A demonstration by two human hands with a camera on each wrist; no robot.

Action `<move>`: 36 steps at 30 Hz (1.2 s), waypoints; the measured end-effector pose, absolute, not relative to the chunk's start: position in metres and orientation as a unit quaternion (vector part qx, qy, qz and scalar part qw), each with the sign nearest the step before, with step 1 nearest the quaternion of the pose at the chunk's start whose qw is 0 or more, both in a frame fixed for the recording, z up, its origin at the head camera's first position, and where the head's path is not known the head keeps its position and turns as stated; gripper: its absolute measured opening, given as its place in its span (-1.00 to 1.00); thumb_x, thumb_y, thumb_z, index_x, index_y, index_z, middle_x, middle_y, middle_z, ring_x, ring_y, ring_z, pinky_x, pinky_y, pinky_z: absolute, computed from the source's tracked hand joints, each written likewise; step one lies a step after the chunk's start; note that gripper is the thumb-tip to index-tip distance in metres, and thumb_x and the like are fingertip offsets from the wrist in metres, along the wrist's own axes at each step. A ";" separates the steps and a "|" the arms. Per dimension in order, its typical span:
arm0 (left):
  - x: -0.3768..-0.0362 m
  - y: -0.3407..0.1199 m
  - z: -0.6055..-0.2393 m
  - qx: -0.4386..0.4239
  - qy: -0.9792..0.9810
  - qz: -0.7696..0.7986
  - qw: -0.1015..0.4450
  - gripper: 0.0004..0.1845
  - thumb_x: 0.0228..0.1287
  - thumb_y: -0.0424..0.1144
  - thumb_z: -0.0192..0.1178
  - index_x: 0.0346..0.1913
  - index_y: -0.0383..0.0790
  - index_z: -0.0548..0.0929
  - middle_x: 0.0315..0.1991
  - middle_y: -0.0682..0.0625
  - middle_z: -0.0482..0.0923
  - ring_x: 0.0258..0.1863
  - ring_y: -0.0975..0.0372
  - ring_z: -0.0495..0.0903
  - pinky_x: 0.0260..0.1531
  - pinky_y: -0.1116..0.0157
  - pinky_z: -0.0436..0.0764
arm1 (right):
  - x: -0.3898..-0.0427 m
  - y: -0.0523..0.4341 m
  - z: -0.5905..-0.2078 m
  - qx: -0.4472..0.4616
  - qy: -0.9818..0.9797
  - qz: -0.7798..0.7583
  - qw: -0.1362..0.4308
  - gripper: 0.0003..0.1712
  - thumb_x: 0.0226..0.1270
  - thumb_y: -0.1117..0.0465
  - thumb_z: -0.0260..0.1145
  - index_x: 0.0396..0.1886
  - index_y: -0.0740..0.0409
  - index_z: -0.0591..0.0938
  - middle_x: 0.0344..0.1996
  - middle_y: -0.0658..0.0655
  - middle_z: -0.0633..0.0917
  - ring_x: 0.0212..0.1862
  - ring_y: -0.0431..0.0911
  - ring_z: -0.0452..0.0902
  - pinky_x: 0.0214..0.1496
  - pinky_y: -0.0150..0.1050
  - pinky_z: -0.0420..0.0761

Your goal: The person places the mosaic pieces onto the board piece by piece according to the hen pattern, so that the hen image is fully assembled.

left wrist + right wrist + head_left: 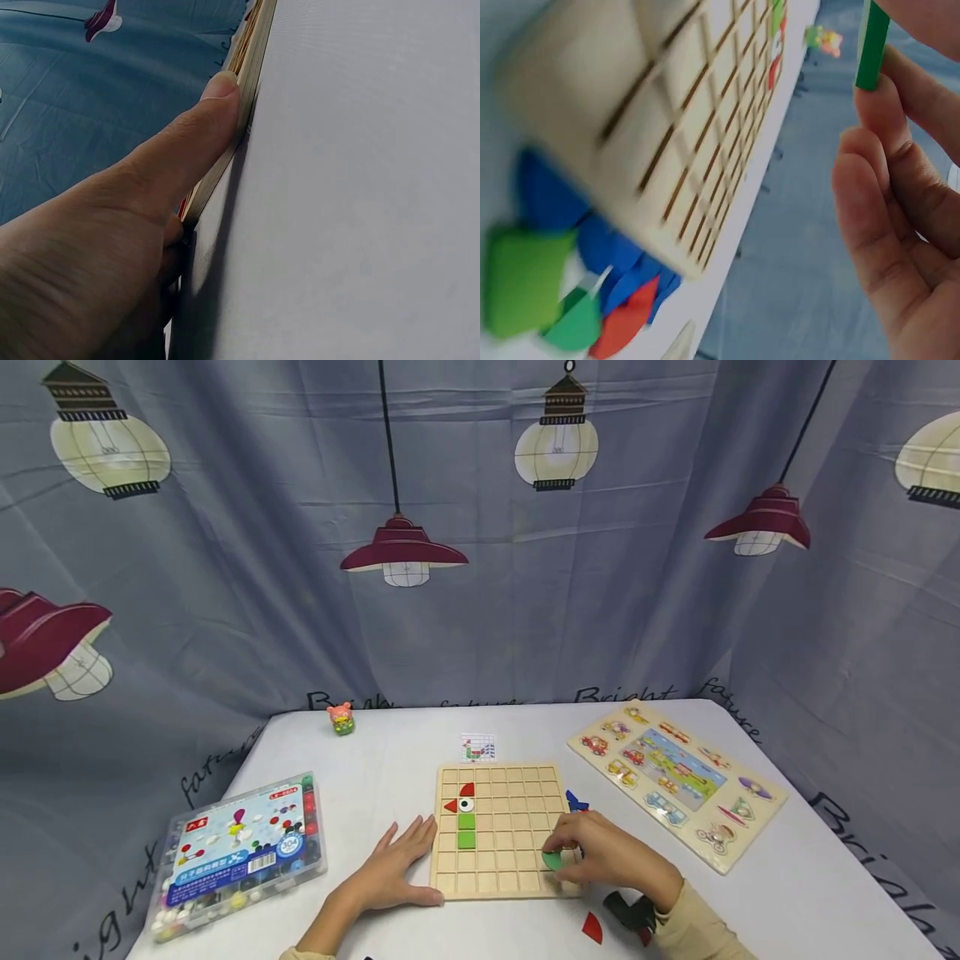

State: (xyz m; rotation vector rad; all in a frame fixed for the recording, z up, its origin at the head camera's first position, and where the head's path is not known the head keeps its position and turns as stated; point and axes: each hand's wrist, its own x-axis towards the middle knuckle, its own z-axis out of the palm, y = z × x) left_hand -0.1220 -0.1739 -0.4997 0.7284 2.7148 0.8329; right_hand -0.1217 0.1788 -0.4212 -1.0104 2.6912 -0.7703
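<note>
Fingers of the right hand [600,852] pinch a green piece [552,860] over the wooden grid board [501,829] at its 4 o'clock corner — the left hand [397,864] lies flat and spread on the desk [390,760], thumb against the board's 9 o'clock edge.

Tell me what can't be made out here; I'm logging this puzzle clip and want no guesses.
- Green piece: shape hidden by the right hand in the head view; edge-on in the right wrist view.
- Pattern card: too small to read, head view.
- Loose pieces beside the grid board: blurred in the right wrist view.
- Left hand: the left wrist view shows only a thumb against the board's edge.
</note>
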 end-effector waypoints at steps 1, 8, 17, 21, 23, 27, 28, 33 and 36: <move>-0.122 -0.174 -0.499 0.248 0.921 0.281 0.104 0.19 -0.08 0.34 0.36 0.49 -0.30 0.14 0.55 -0.15 0.03 0.56 -0.07 -0.06 0.50 -0.17 -0.30 | -0.124 0.173 -0.420 -0.344 0.900 -0.255 0.080 -0.76 0.03 0.17 0.53 -0.24 -0.05 0.77 -0.31 -0.23 0.65 -0.23 -0.29 0.57 -0.20 -0.38 0.60; -0.125 -0.174 -0.497 0.252 0.927 0.262 0.097 0.20 -0.07 0.37 0.33 0.50 -0.29 0.12 0.55 -0.15 0.03 0.56 -0.05 -0.06 0.51 -0.18 -0.27 | -0.139 0.131 -0.416 -0.356 0.903 -0.230 0.072 -0.77 0.03 0.14 0.54 -0.25 -0.02 0.78 -0.32 -0.19 0.69 -0.26 -0.29 0.56 -0.19 -0.41 0.58; -0.127 -0.174 -0.493 0.252 0.929 0.253 0.100 0.18 -0.05 0.36 0.34 0.50 -0.28 0.12 0.55 -0.14 0.03 0.56 -0.05 -0.06 0.52 -0.18 -0.24 | -0.157 0.090 -0.418 -0.360 0.904 -0.215 0.086 -0.75 0.01 0.15 0.56 -0.25 0.02 0.78 -0.31 -0.13 0.74 -0.29 -0.29 0.54 -0.19 -0.44 0.57; -0.127 -0.174 -0.492 0.251 0.927 0.261 0.101 0.17 -0.04 0.34 0.35 0.50 -0.28 0.12 0.55 -0.14 0.03 0.57 -0.05 -0.06 0.51 -0.18 -0.25 | -0.161 0.077 -0.422 -0.363 0.903 -0.207 0.096 -0.75 -0.02 0.19 0.57 -0.27 0.03 0.79 -0.35 -0.15 0.73 -0.32 -0.31 0.51 -0.22 -0.48 0.57; -0.126 -0.174 -0.493 0.252 0.926 0.261 0.101 0.17 -0.04 0.34 0.34 0.51 -0.28 0.11 0.55 -0.14 0.03 0.57 -0.05 -0.07 0.51 -0.18 -0.25 | -0.162 0.072 -0.424 -0.362 0.903 -0.206 0.105 -0.75 -0.03 0.20 0.58 -0.27 0.03 0.79 -0.36 -0.16 0.72 -0.32 -0.31 0.52 -0.22 -0.49 0.57; -0.126 -0.174 -0.494 0.253 0.925 0.262 0.105 0.17 -0.03 0.35 0.33 0.51 -0.27 0.10 0.56 -0.14 0.01 0.57 -0.05 -0.08 0.51 -0.18 -0.26 | -0.162 0.064 -0.429 -0.360 0.902 -0.203 0.123 -0.75 -0.03 0.22 0.58 -0.28 0.04 0.79 -0.37 -0.16 0.73 -0.32 -0.32 0.53 -0.20 -0.49 0.57; -0.125 -0.174 -0.495 0.253 0.925 0.263 0.106 0.17 -0.03 0.35 0.33 0.51 -0.27 0.10 0.56 -0.14 0.01 0.57 -0.05 -0.08 0.51 -0.18 -0.27 | -0.162 0.063 -0.430 -0.361 0.902 -0.200 0.125 -0.75 -0.03 0.21 0.58 -0.28 0.05 0.79 -0.37 -0.15 0.73 -0.32 -0.33 0.53 -0.20 -0.50 0.57; -0.123 -0.174 -0.497 0.248 0.922 0.274 0.112 0.18 -0.04 0.34 0.34 0.51 -0.28 0.09 0.56 -0.14 0.00 0.57 -0.05 -0.08 0.51 -0.18 -0.30 | -0.161 0.058 -0.435 -0.364 0.902 -0.190 0.132 -0.76 -0.02 0.20 0.58 -0.28 0.06 0.78 -0.39 -0.15 0.73 -0.36 -0.37 0.49 -0.23 -0.52 0.55; -0.122 -0.173 -0.497 0.247 0.922 0.277 0.114 0.19 -0.04 0.34 0.34 0.51 -0.29 0.08 0.56 -0.14 -0.01 0.57 -0.05 -0.09 0.51 -0.18 -0.31 | -0.161 0.057 -0.438 -0.362 0.902 -0.191 0.134 -0.76 -0.02 0.19 0.58 -0.29 0.06 0.78 -0.40 -0.15 0.73 -0.38 -0.38 0.48 -0.25 -0.54 0.55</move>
